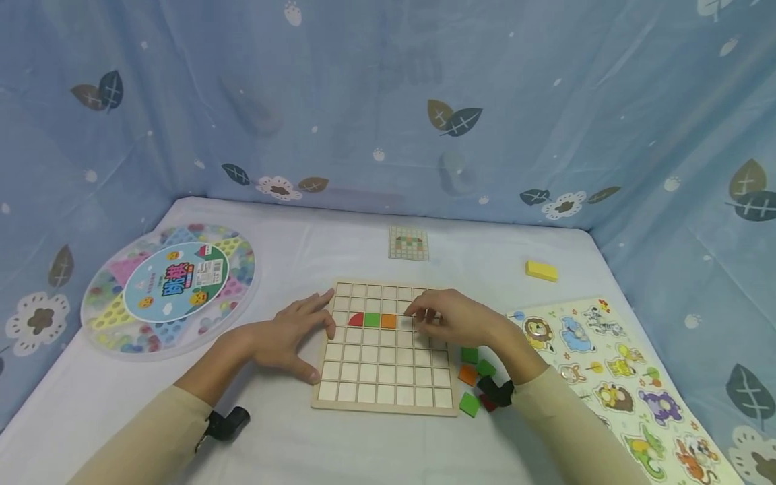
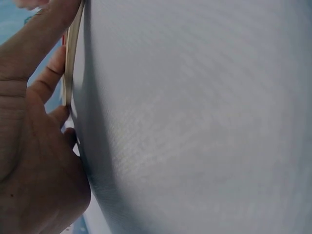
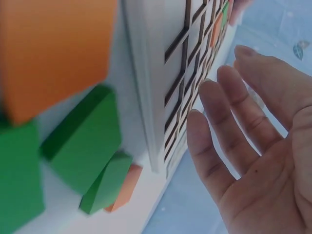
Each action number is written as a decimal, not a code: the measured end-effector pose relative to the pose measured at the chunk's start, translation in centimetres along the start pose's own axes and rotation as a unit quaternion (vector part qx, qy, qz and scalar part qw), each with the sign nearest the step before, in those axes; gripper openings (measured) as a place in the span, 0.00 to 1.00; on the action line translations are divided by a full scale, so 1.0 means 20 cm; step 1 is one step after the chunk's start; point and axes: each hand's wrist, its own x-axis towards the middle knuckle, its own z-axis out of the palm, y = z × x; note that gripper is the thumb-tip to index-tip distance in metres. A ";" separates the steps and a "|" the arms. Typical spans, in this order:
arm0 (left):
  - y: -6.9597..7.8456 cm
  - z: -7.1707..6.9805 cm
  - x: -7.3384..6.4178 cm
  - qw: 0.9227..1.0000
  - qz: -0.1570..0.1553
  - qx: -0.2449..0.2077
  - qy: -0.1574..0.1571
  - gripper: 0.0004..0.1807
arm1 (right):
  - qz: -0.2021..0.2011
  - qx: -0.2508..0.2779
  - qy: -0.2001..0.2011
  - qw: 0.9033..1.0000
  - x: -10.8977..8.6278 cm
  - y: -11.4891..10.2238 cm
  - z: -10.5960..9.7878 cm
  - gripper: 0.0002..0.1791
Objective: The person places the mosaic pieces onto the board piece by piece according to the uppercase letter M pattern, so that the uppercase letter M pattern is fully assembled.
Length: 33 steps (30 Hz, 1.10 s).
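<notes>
On white cloth (image 1: 303, 438) before blue curtains (image 1: 339, 101), loosely spread hands (image 1: 286, 339) (image 1: 453, 318) seem empty at a wooden board (image 1: 388, 408).

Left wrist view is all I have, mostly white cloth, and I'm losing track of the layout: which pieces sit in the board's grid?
Observer: A red curved piece, a green square and an orange square sit side by side in one row of the board.

Operator: Where is the right hand?

Observer: The right hand is over the board's right side, fingertips near the orange square.

Operator: Any loose pieces?

Observer: Yes, loose pieces in green, orange and red lie on the cloth beside the board's right edge.
</notes>
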 end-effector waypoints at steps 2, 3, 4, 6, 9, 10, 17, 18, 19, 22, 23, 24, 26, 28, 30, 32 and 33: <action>0.00 0.00 0.00 1.000 -0.002 0.000 -0.001 0.36 | 0.003 0.004 -0.001 1.000 -0.02 0.01 -0.01 0.16; 0.00 0.00 0.00 1.000 -0.001 0.000 0.000 0.35 | 0.003 0.008 -0.001 1.000 -0.04 0.02 -0.01 0.16; 0.00 -0.01 0.00 1.000 0.000 0.000 0.001 0.35 | 0.003 0.012 -0.001 1.000 -0.05 0.03 -0.01 0.16; 0.00 -0.01 0.00 1.000 0.001 0.000 0.002 0.35 | 0.003 0.021 0.001 1.000 -0.07 0.04 -0.02 0.16; 0.00 -0.01 0.00 1.000 0.003 0.000 0.004 0.35 | 0.015 0.034 0.009 0.999 -0.11 0.06 -0.03 0.16; 0.00 -0.01 0.00 1.000 0.002 0.000 0.003 0.35 | 0.020 0.037 0.012 0.999 -0.12 0.06 -0.03 0.16; 0.01 -0.02 0.00 1.000 -0.009 0.001 0.003 0.35 | 0.030 0.044 0.034 0.998 -0.19 0.10 -0.02 0.16; 0.01 -0.01 0.00 1.000 -0.011 0.001 0.002 0.35 | 0.031 0.044 0.036 0.998 -0.20 0.11 -0.02 0.16; 0.01 -0.01 0.00 1.000 -0.013 0.000 0.001 0.35 | 0.034 0.045 0.038 0.998 -0.22 0.11 -0.02 0.16; 0.00 0.00 0.00 1.000 -0.012 -0.001 -0.003 0.35 | 0.039 0.046 0.043 0.997 -0.25 0.14 -0.02 0.16; 0.00 0.00 0.00 1.000 -0.013 -0.001 -0.004 0.35 | 0.042 0.048 0.043 0.997 -0.27 0.14 -0.02 0.16; 0.00 0.00 0.00 1.000 -0.012 -0.001 -0.004 0.35 | 0.045 0.048 0.043 0.997 -0.28 0.15 -0.03 0.16; 0.00 0.01 0.00 1.000 -0.011 -0.001 -0.003 0.35 | 0.045 0.047 0.044 0.997 -0.29 0.16 -0.03 0.15; 0.00 0.01 0.00 1.000 -0.010 -0.001 -0.003 0.35 | 0.050 0.047 0.041 0.997 -0.30 0.17 -0.03 0.15; 0.00 0.01 0.00 1.000 -0.007 0.001 -0.002 0.36 | 0.057 0.049 0.038 0.996 -0.32 0.18 -0.03 0.15; 0.00 0.01 0.01 1.000 -0.005 0.004 -0.003 0.36 | 0.065 0.054 0.035 0.996 -0.34 0.19 -0.02 0.15; 0.00 0.01 0.01 1.000 -0.005 0.006 -0.003 0.36 | 0.069 0.058 0.034 0.995 -0.35 0.20 -0.02 0.15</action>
